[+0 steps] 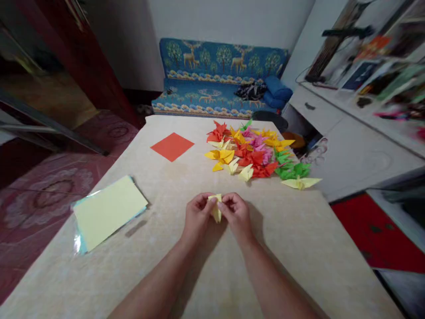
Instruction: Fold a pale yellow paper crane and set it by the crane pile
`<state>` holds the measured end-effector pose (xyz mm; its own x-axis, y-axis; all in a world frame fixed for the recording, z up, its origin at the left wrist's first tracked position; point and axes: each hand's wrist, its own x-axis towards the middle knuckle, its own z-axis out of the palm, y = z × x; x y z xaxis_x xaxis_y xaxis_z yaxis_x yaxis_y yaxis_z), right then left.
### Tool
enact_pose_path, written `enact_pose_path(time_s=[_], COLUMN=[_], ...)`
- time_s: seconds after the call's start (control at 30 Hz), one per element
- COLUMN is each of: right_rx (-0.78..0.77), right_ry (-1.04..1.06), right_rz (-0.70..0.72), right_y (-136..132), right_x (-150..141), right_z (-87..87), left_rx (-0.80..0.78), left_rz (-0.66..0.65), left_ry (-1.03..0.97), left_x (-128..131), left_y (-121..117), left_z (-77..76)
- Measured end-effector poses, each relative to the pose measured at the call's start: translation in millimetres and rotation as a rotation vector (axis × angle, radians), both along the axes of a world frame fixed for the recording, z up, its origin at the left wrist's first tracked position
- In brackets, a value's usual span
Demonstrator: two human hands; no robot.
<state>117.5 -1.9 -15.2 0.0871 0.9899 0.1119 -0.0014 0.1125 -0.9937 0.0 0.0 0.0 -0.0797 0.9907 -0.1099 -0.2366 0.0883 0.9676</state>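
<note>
Between my two hands is a small piece of folded pale yellow paper (217, 214), narrowing toward its lower end. My left hand (198, 213) pinches its left side, thumb on the near face. From the other side my right hand (237, 214) grips it the same way, the thumbs almost meeting. Curled fingers hide part of the folds. Beyond the hands, to the right, lies a crowd of folded paper cranes (250, 157) in red, orange, yellow, pink and green. One pale yellow crane (300, 182) sits at the near right of that group.
A flat red paper square (172, 146) lies at the far left of the table (159, 274). Nearer, a stack of pale yellow sheets (109, 210) rests on a clear plastic wrapper. Behind the table stands a blue patterned sofa (219, 84); a cluttered white cabinet (358, 128) is on the right.
</note>
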Motion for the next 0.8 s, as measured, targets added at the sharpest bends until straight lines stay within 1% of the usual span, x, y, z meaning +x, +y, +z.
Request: enact_pose_path(time_s=[0.1, 0.2, 0.4, 0.53, 0.67, 0.8], right_rx=[-0.017, -0.036, -0.041, 0.005, 0.091, 0.128], right_ry=[0.042, 0.033, 0.030, 0.016, -0.095, -0.134], right_rz=[-0.006, 0.012, 0.027, -0.003, -0.066, -0.073], right_y=[1.2, 1.3, -2.4, -4.4, -4.7, -3.2], right_x=[-1.2, -1.6, -3.7, -6.1, -5.4, -3.0], right_z=[2.9, 4.1, 4.5, 5.8, 8.7, 9.6], left_rx=[0.003, 0.012, 0.034, 0.045, 0.043, 0.051], left_rz=[0.012, 0.005, -0.001, 0.015, 0.035, 0.011], left_ry=[-0.017, -0.012, 0.060, 0.046, -0.009, -0.037], left_x=[0.3, -0.1, -0.9, -0.2, 0.8, 1.3], left_y=[0.1, 0.0, -0.7, -1.5, -1.3, -0.8], left_z=[-2.4, -4.6, -6.1, -6.4, -6.5, -5.0])
